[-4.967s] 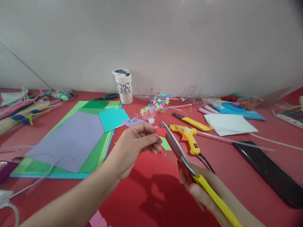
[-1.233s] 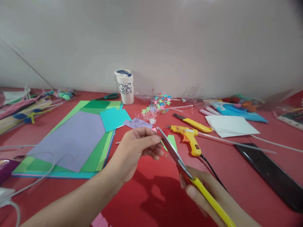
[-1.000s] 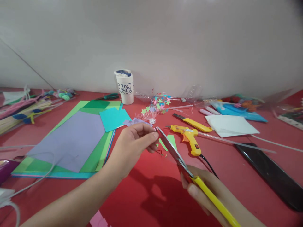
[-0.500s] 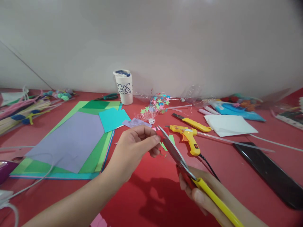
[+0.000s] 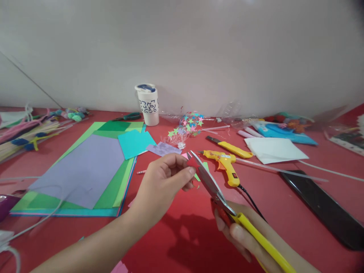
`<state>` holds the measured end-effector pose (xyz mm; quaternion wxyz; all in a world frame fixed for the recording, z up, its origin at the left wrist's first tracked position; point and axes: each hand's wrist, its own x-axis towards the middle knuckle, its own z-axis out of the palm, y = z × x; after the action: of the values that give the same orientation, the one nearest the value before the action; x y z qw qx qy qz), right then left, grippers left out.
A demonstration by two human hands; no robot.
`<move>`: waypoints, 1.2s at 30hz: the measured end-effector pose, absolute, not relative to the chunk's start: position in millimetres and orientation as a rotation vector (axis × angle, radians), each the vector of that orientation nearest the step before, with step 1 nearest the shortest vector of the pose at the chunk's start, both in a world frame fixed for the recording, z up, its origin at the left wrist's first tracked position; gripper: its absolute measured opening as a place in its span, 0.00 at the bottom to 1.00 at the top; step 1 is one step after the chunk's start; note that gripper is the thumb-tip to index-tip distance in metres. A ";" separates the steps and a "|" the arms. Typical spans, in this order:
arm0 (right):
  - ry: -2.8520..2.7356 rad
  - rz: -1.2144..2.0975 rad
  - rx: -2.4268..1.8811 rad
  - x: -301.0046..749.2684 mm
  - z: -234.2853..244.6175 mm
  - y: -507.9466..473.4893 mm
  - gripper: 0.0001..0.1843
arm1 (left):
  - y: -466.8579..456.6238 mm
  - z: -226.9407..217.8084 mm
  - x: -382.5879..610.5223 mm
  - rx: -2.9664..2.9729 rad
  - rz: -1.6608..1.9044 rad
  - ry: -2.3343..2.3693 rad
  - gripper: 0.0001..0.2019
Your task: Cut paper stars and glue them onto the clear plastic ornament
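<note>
My left hand (image 5: 167, 176) pinches a small piece of red paper (image 5: 193, 163) between thumb and fingers. In my right hand (image 5: 241, 233) is a pair of scissors (image 5: 212, 184) with yellow and red handles, its blades pointing up and to the left. The blade tips lie slightly apart, right at the edge of the red paper. Beneath both hands is a large red sheet (image 5: 196, 235) on the red table. Small green paper scraps (image 5: 205, 167) lie just behind the blades.
Stacked coloured paper (image 5: 85, 167) covers the left. A white cup (image 5: 148, 106) stands at the back. Right of the blades lie a yellow glue gun (image 5: 227, 163), a yellow utility knife (image 5: 230, 148), and a black phone-like slab (image 5: 321, 208). Pipe cleaners (image 5: 25, 132) lie far left.
The red piece sits turned a little in my left fingers, with more of it showing. My left hand has shifted slightly and a pencil end now shows beside it. Scissors stay nearly in place.
</note>
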<state>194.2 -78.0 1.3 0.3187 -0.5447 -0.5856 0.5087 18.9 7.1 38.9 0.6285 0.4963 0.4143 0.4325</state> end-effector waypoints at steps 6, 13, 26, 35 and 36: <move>-1.577 1.338 -1.436 195.4 0.5 -76.9 0.31 | 6.8 36.6 19.2 1.095 0.993 0.924 0.05; -1.559 1.316 -1.422 196.1 -1.4 -79.4 0.29 | 8.6 39.6 17.4 1.118 0.975 0.927 0.05; -1.579 1.331 -1.470 197.6 0.0 -77.8 0.28 | 15.3 43.0 8.9 1.172 0.843 0.960 0.06; -1.572 1.481 -1.496 209.7 5.1 -71.1 0.27 | 16.1 39.9 11.6 1.145 0.843 0.953 0.06; -1.557 1.436 -1.518 209.9 2.1 -72.3 0.26 | 14.9 38.7 13.2 1.117 0.864 0.940 0.06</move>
<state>209.9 -72.3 2.1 0.2649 -0.5617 -0.5761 0.5314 13.2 14.9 38.7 0.6614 0.4939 0.4156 0.3820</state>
